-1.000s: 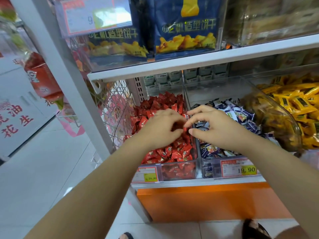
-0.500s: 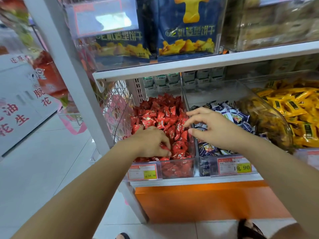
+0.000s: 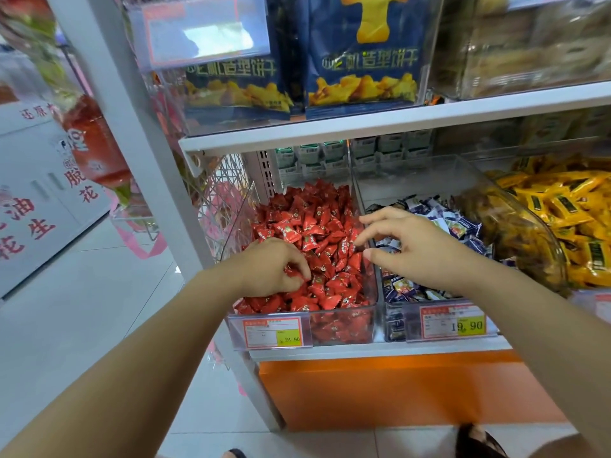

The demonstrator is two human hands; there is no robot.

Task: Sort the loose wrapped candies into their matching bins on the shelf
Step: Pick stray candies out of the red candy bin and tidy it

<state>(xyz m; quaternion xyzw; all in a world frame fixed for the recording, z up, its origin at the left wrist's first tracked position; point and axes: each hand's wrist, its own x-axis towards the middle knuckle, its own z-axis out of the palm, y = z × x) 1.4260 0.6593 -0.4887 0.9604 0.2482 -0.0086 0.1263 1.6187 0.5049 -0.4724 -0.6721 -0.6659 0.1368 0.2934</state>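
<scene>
Left hand [image 3: 274, 269], a second ago meeting the right hand [image 3: 416, 246] above the divider [image 3: 379, 292], now sits low in the near part of the left bin [image 3: 344, 328], fingers curled on red candies [image 3: 317, 226]; right hand hovers over the divider, fingers spread, holding nothing. Prices: left tag [image 3: 272, 332] 24.90, middle tag [image 3: 453, 322] 19.90. Red candies: small glossy wraps, heaped higher at the far end.

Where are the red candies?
In the head view, the red candies fill the clear bin at the left end of the lower shelf, under the left hand, right beside the blue-and-white candies.
</scene>
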